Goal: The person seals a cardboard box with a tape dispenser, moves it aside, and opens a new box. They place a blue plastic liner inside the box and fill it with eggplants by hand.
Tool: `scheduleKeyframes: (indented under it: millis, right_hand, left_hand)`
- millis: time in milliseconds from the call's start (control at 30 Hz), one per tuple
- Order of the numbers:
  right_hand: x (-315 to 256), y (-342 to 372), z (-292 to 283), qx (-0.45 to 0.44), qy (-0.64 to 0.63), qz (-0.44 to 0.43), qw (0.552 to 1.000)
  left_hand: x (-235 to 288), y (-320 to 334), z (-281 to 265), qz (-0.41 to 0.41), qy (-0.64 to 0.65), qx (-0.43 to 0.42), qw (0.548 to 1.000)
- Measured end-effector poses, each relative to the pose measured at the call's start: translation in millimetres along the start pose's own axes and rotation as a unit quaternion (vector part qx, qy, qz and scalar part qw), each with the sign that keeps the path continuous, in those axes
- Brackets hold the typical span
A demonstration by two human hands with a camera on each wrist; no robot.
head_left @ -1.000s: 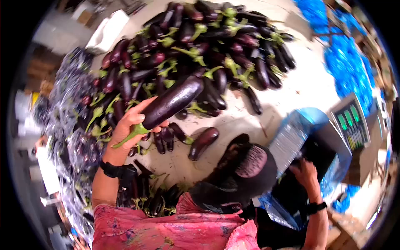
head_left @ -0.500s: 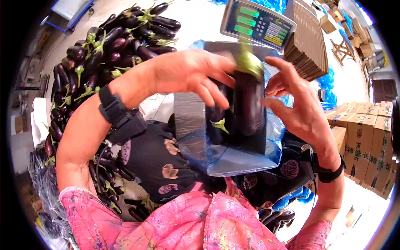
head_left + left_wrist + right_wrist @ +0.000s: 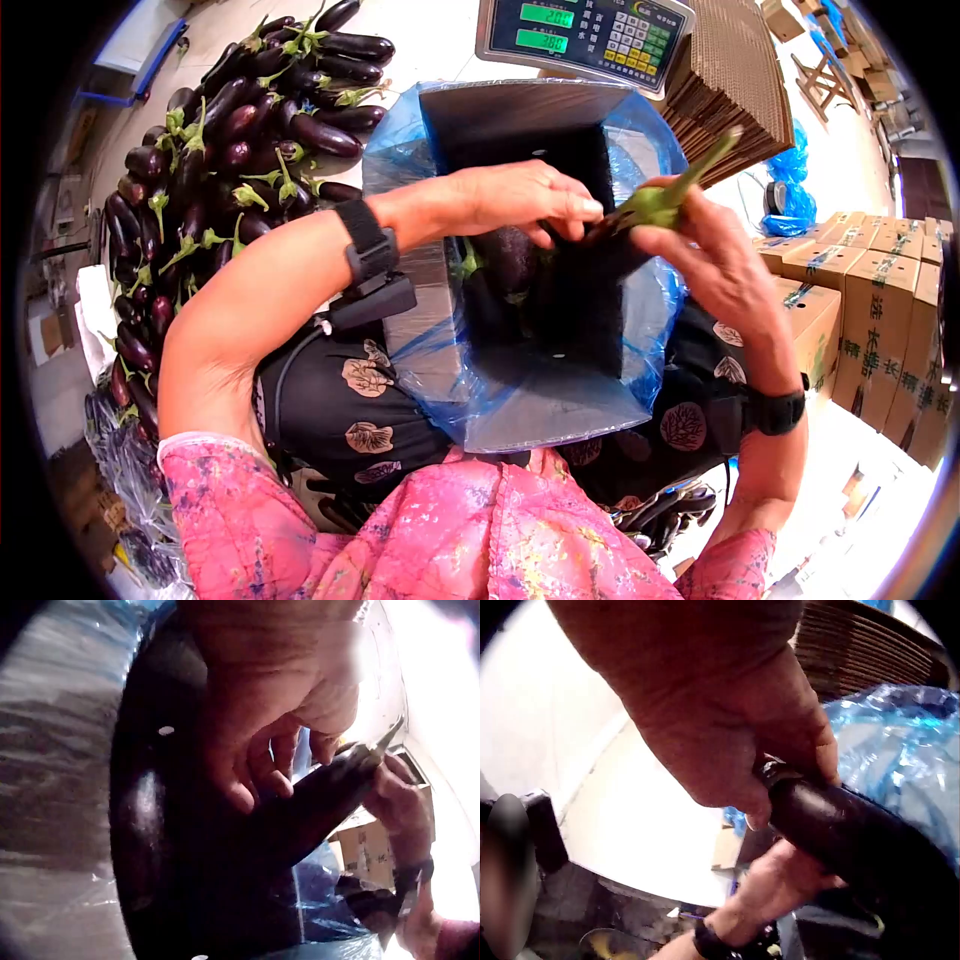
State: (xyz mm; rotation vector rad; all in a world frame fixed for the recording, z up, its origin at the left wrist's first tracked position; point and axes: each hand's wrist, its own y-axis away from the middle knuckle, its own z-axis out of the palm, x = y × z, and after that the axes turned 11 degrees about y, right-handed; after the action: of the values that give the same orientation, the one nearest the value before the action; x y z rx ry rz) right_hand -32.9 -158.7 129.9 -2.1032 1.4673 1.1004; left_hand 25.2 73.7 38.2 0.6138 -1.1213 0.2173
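My right hand [image 3: 715, 255] grips a dark eggplant [image 3: 612, 258] at its green stem end [image 3: 660, 205], over a box [image 3: 530, 405] lined with blue plastic. Its body slants down into the box. Close above the same eggplant is my left hand [image 3: 520, 200], fingers loosely bent; contact is unclear. In the left wrist view, the left fingers [image 3: 259, 772] lie beside the eggplant [image 3: 322, 799]. From the right wrist, the right hand [image 3: 727, 720] pinches its top [image 3: 817, 806], with the left hand [image 3: 776, 881] below. Other eggplants [image 3: 505, 262] lie in the dark box.
A large eggplant pile [image 3: 235, 130] spreads at the left. Behind the box stands a scale display [image 3: 590, 40], with stacked flat cardboard [image 3: 735, 80] to its right. Closed cartons [image 3: 875, 320] are at the far right, and clear plastic [image 3: 130, 490] at the lower left.
The view has swung from the pile to the box. The eggplant, first in my left hand, is now in my right, tilted, its stem up and right. My left hand has let go.
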Motion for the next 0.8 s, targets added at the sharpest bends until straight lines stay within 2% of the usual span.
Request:
scheduleKeyframes:
  millis: [33,67,100,167,200,233,267,367,433,500,533,633,700,733,800]
  right_hand:
    - [-3,2,-6,0.027,-0.026,-0.001,0.999]
    - [-14,3,-19,-0.013,-0.023,0.051,0.998]
    - [-25,4,-31,-0.054,-0.019,0.102,0.993]
    - [-41,3,-40,-0.07,0.014,0.121,0.99]
    - [-47,1,-43,-0.08,0.016,0.117,0.99]
    - [-50,-1,-43,-0.09,0.019,0.111,0.99]
    - [-48,-2,-42,-0.091,0.03,0.105,0.99]
    - [-41,-5,-40,-0.11,0.07,0.12,0.984]
    - [-38,-4,-39,-0.11,0.053,0.112,0.986]
    - [-35,-4,-39,-0.114,0.046,0.111,0.986]
    - [-32,-3,-38,-0.099,0.043,0.097,0.989]
    - [-29,-6,-36,-0.078,0.036,0.076,0.993]
    - [-30,-5,-37,-0.077,0.021,0.093,0.992]
    - [-33,-3,-34,-0.055,-0.02,0.1,0.993]
    - [-30,-3,-37,-0.064,-0.006,0.105,0.992]
  left_hand:
    - [-11,-11,0,-0.016,-0.034,-0.01,0.999]
    - [-19,-22,-1,0.028,-0.268,-0.043,0.962]
    - [-35,-30,12,0.028,-0.413,-0.026,0.91]
    - [-53,-39,36,-0.008,-0.565,-0.095,0.82]
    - [-84,-46,41,0.062,-0.61,-0.093,0.784]
    - [-92,-44,45,0.131,-0.651,-0.089,0.742]
    - [-98,-46,45,0.095,-0.701,-0.135,0.694]
    - [-101,-38,21,0.107,-0.712,-0.137,0.681]
    - [-111,-17,9,0.245,-0.704,-0.081,0.661]
    - [-125,-10,4,0.332,-0.691,-0.041,0.641]
    - [-99,-2,14,0.215,-0.728,-0.1,0.643]
    - [-90,2,13,0.263,-0.76,-0.086,0.588]
    - [-80,5,-3,0.271,-0.731,-0.128,0.613]
    - [-56,18,-5,0.266,-0.719,-0.13,0.628]
    - [-45,26,-10,0.204,-0.725,-0.14,0.643]
